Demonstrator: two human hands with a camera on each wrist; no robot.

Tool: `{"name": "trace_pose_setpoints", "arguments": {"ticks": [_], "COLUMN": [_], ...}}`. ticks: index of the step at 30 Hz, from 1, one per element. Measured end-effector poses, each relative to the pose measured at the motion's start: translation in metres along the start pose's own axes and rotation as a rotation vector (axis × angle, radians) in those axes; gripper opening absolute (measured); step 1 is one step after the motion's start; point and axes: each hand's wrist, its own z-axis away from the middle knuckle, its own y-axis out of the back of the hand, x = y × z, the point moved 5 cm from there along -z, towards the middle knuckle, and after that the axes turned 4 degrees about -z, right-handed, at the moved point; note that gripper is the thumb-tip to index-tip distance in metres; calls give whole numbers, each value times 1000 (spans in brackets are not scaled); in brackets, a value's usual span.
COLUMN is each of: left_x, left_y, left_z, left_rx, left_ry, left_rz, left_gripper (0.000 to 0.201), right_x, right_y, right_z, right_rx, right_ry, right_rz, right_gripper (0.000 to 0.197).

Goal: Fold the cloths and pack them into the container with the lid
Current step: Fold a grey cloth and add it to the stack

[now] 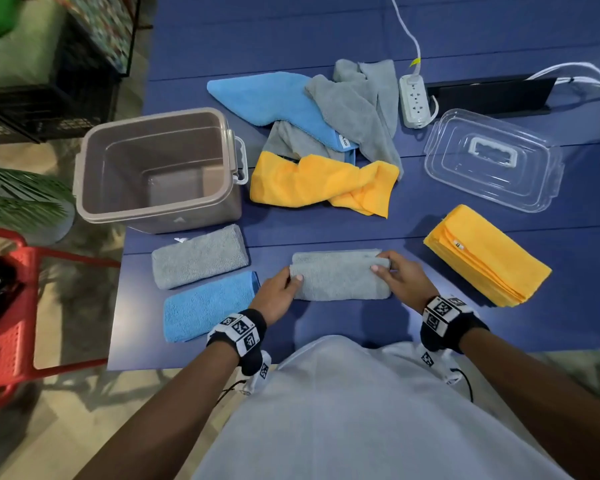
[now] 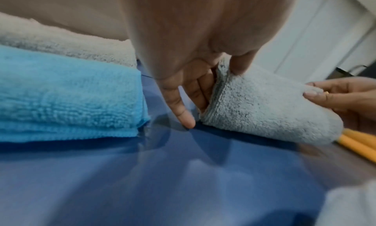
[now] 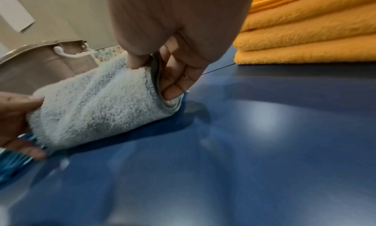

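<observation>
A folded grey cloth (image 1: pixel 340 279) lies on the blue table (image 1: pixel 343 233) in front of me. My left hand (image 1: pixel 280 289) pinches its left end (image 2: pixel 221 88), thumb on top and fingers inside the fold. My right hand (image 1: pixel 400 273) pinches its right end (image 3: pixel 142 84) the same way. A folded grey cloth (image 1: pixel 200 256) and a folded blue cloth (image 1: pixel 208 304) lie to the left. A folded yellow cloth (image 1: pixel 485 254) lies to the right. The open taupe container (image 1: pixel 156 168) stands at the back left, and its clear lid (image 1: pixel 492 157) lies at the back right.
An unfolded heap of blue (image 1: pixel 274 98), grey (image 1: pixel 357 102) and yellow (image 1: pixel 319 181) cloths lies at the table's middle back. A white power strip (image 1: pixel 414 100) with its cable sits behind it. A red chair (image 1: pixel 11 306) stands off the table's left edge.
</observation>
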Motion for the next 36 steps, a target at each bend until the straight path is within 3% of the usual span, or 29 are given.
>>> {"name": "trace_pose_setpoints", "arguments": {"ticks": [5, 9, 11, 14, 16, 18, 20, 25, 29, 33, 36], "left_x": [-12, -11, -4, 5, 15, 27, 36, 47, 46, 45, 50], "left_y": [7, 9, 10, 12, 9, 1, -6, -16, -35, -40, -40], "left_z": [-29, -37, -36, -35, -35, -38, -42, -46, -45, -46, -45], "left_rx": [128, 186, 188, 221, 238, 192, 107, 57, -45, -119, -188], "left_ry": [139, 171, 149, 102, -21, -165, -246, -331, -375, -384, -381], "left_rz": [88, 2, -112, -236, -406, -707, -913, -936, -1087, -1119, -1130], "left_gripper": [30, 33, 32, 20, 37, 52, 55, 47, 49, 46, 45], "right_x": [0, 6, 5, -1, -6, -11, -13, -19, -17, -10, -18], "right_y": [-6, -12, -14, -18, -21, -23, -26, -30, -38, -48, -52], "right_z": [-30, -43, -46, -48, -50, -50, -47, -27, -10, -7, -12], "right_rx": [23, 15, 40, 47, -44, -140, -213, -179, -166, -312, -432], "right_ry": [-97, -166, -117, 70, 120, 158, 189, 299, 322, 115, 5], "right_rz": [106, 277, 393, 494, 509, 558, 627, 690, 712, 837, 910], "right_gripper": [27, 37, 37, 33, 40, 45, 44, 48, 56, 64, 59]}}
